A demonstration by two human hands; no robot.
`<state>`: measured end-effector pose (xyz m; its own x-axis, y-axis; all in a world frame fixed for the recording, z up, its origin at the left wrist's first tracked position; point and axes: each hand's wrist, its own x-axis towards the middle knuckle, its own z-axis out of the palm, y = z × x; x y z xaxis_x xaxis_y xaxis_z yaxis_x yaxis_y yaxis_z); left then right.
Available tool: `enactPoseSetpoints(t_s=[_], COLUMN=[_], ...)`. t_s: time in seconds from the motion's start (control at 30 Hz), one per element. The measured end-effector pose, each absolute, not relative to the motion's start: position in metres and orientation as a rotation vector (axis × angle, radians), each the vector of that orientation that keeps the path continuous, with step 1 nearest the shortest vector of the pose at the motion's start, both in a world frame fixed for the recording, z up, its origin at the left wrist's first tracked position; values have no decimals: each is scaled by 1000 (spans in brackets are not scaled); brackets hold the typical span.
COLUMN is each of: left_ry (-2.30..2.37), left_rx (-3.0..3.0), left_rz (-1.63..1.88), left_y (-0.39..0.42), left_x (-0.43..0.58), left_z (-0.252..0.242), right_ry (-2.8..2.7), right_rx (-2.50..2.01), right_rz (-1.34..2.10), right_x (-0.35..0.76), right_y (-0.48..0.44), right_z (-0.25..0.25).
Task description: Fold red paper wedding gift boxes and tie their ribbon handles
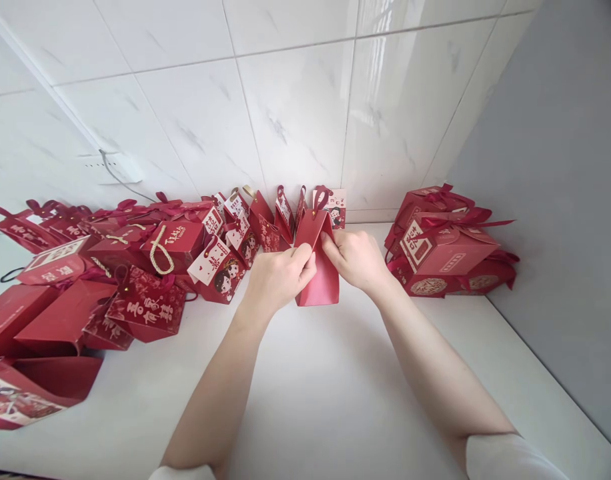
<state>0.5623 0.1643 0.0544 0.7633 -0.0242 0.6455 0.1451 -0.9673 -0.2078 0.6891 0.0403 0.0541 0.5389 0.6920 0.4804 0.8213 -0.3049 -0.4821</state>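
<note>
Both of my hands pinch a small red paper gift bag (319, 275) that stands upright on the white tabletop (305, 393). My left hand (278, 277) grips its left side with the fingers closed. My right hand (356, 259) holds its right side, fingers curled on the paper. A red ribbon handle (321, 197) sticks up from the bag's top.
A big heap of red gift bags and boxes (135, 267) spreads over the left of the table. A stack of red ribboned boxes (445, 247) sits at the right. A white tiled wall (295, 100) is behind, a grey wall (565, 200) at the right.
</note>
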Motion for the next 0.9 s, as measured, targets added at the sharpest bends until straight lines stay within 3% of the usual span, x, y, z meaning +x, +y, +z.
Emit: enactPoseSetpoints(t_s=[0.33,0.6,0.9], left_ry=[-387,-284,-414], left_rx=[-2839,-3064,-2873], left_rz=[-1092,-797,-980], left_y=[169,176,176], left_x=[560,556,562], left_z=[61,66,61], right_ry=[-1336,-1161,-1254], right_rx=[-2009,-2008,-1995], right_rz=[-169,-265,-239], right_x=[686,686,683], right_y=[39,40,39], right_z=[55,55,56])
